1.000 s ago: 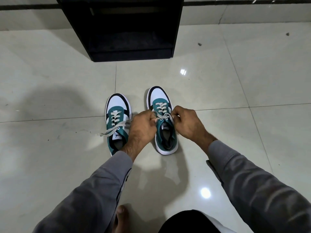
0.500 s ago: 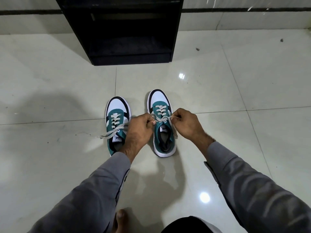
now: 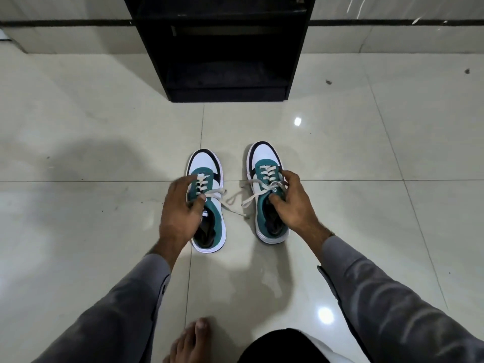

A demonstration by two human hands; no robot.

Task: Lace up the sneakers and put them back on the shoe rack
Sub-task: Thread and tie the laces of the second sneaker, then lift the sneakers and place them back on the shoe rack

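Note:
Two teal, white and black sneakers stand side by side on the tiled floor, toes pointing away. My left hand (image 3: 180,210) grips the left sneaker (image 3: 209,231) over its tongue and laces. My right hand (image 3: 293,203) grips the right sneaker (image 3: 264,163) at its collar, thumb inside the opening. Loose off-white lace ends (image 3: 235,199) trail on the floor between the two shoes. The black shoe rack (image 3: 222,45) stands straight ahead against the wall, its lower shelf open and dark.
Glossy beige floor tiles (image 3: 366,153) spread all around the shoes. My bare foot (image 3: 191,341) shows at the bottom edge, beside a dark trouser knee (image 3: 282,347). A wall with a dark stripe runs behind the rack.
Both hands let go of the right sneaker's laces. My left hand moved over to the left sneaker, and my right hand closed on the right sneaker's collar. The view has tilted up towards the rack.

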